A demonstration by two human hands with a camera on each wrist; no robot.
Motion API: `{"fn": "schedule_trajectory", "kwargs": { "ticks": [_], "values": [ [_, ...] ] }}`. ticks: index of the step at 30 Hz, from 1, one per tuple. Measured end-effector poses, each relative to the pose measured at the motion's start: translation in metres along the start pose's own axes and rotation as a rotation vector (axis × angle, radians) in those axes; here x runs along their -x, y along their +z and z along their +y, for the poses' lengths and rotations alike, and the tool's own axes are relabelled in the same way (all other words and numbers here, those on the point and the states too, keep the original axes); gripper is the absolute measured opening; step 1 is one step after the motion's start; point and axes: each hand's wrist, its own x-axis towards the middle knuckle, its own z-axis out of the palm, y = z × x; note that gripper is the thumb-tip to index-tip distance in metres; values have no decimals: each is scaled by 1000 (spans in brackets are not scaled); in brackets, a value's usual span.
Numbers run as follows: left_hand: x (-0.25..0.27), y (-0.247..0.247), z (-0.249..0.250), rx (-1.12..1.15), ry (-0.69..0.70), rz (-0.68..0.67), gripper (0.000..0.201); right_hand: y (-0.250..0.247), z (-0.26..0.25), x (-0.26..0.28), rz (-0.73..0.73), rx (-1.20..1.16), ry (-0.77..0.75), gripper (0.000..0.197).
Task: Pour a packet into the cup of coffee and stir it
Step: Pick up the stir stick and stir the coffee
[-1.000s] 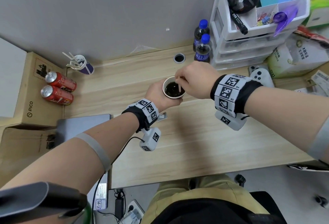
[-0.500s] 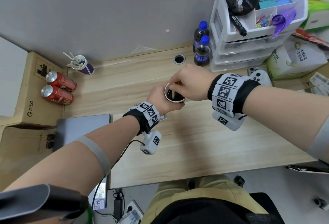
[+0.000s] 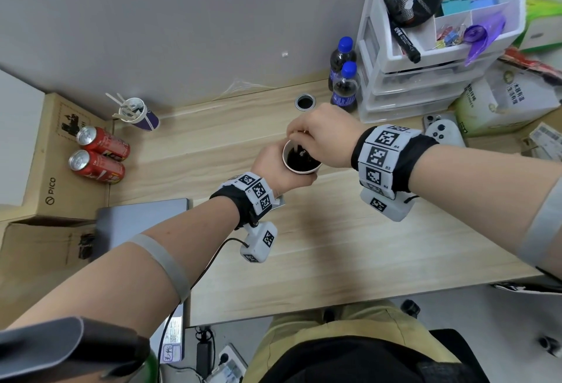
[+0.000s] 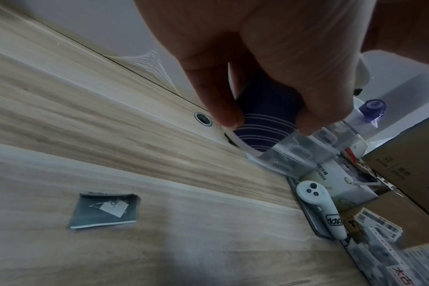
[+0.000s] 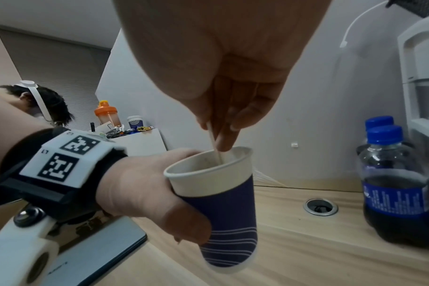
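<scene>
A navy and white paper cup (image 3: 301, 161) (image 5: 216, 203) (image 4: 265, 116) of dark coffee is held up off the wooden desk (image 3: 304, 246). My left hand (image 3: 273, 169) (image 5: 147, 193) grips it round the side. Right above the rim, my right hand (image 3: 316, 136) (image 5: 223, 120) pinches a thin white stirrer (image 5: 214, 143) whose lower end dips into the coffee. A torn-open dark packet (image 4: 103, 211) lies flat on the desk below the left wrist.
Two cola bottles (image 3: 343, 84) and a white drawer unit (image 3: 425, 63) stand behind the cup. A white controller (image 3: 444, 133) lies to the right. At the left are a laptop (image 3: 137, 224), two red cans (image 3: 97, 154) and a cup of used stirrers (image 3: 137, 112).
The cup and both hands have drifted slightly away from me and lifted. The right hand has circled the stirrer from the cup's right side toward its far left rim.
</scene>
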Motion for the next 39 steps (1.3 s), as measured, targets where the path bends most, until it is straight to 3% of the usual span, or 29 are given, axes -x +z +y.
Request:
{"fn": "schedule_trajectory", "kwargs": {
  "ticks": [3,7,13,18,20,24,29,31,36,39],
  "values": [
    [-3,-1,3,-40,5,10,35,-3,8,-1,10,53,36,25],
    [-3,2,1,12,-26,-2,32,-5,6,2,-58,-65,-19,24],
    [-8,0,10,-35,30,5,33,0,15,-3,110,42,31,27],
    [-9,2,4,12,-9,29,32,-3,13,-1,11,-136,-36,22],
    [-10,3,5,-8,-5,20,31,1,13,-1,87,-181,-42,22],
    [-13,0,11,-11,11,30,32,-1,20,-2,214,-56,-11,22],
    [-15,-3,11,56,-44,49,35,0,13,-4,109,-204,-26,21],
    [-15,-4,13,97,-52,48,34,1,10,-6,130,-240,-63,21],
    [-16,-6,14,104,-22,66,33,-4,18,-14,185,-12,-62,26],
    [-15,-7,14,124,-32,66,33,-7,17,-11,142,-88,-80,25]
  ]
}}
